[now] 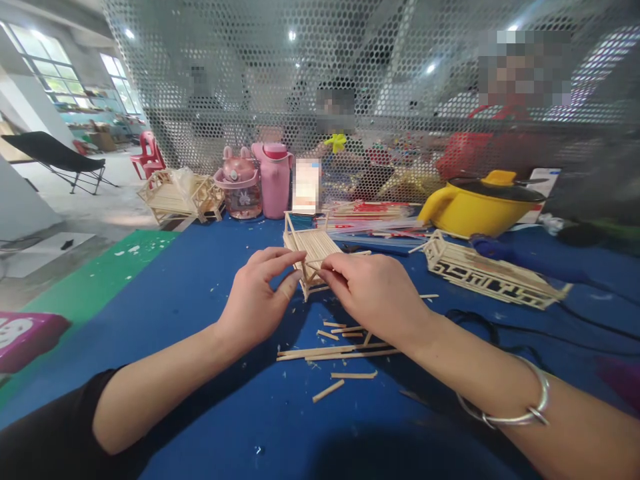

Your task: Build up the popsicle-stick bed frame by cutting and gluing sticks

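A small wooden stick model (310, 248), shaped like a little bench or bed, stands on the blue table cover (200, 320). My left hand (257, 297) pinches its near left edge with thumb and forefinger. My right hand (373, 290) grips its near right corner with closed fingers. A silver bangle (520, 413) circles my right wrist. Several loose wooden sticks (340, 350) lie on the cover just below my hands.
A flat stick lattice model (487, 273) lies at right, a yellow pot (480, 200) behind it. A pink jug (275, 177), a pink cup (239, 187), another stick model (177, 193) and stick bundles (370, 213) stand before a perforated screen; people sit behind it.
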Tool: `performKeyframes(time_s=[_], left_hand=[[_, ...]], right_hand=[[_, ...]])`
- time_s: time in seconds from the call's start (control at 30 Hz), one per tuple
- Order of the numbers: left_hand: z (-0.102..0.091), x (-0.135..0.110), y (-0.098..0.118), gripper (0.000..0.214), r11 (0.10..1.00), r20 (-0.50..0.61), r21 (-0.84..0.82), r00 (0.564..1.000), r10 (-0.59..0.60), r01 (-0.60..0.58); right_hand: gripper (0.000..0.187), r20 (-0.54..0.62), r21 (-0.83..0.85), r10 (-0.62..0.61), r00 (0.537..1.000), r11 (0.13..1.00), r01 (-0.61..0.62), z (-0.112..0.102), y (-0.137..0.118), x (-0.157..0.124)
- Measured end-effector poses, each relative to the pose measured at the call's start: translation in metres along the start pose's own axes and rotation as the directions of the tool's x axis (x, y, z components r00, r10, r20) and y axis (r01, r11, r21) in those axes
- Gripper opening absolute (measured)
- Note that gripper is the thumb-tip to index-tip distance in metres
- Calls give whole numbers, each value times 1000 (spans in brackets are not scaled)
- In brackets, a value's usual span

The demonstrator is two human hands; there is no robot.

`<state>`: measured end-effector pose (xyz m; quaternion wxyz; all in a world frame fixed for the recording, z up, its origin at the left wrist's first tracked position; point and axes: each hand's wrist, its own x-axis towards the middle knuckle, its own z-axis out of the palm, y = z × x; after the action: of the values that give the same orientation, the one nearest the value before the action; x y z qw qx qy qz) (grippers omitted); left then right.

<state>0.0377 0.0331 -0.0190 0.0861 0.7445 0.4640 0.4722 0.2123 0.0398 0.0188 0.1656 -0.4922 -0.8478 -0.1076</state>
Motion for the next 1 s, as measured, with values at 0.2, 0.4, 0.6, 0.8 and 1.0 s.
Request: performKeyframes(time_s=[0.2, 0.4, 0.6, 0.8, 1.0], left_hand=[[0, 1, -1, 25, 1000, 3, 14, 1000, 28, -28], [0, -1, -1, 25, 999, 1, 16, 1000, 30, -30], [0, -1, -1, 26, 1000, 4, -3, 1000, 17, -17], [0, -4, -2, 37, 1000, -44, -13, 999, 6, -6], [4, -1, -6, 42, 991, -104, -118, 991, -80, 67]], right_hand=[[23, -97, 35, -18, 995, 999, 22, 6, 1, -1], [22, -184, 48, -37, 982, 998, 46, 11, 2, -1], [23, -210, 41, -33, 977, 998, 43, 14, 1, -1], [22, -276, 127, -39, 960, 989, 77, 0, 5, -4], [17, -140, 424, 207, 968, 896, -131, -20, 9, -9]])
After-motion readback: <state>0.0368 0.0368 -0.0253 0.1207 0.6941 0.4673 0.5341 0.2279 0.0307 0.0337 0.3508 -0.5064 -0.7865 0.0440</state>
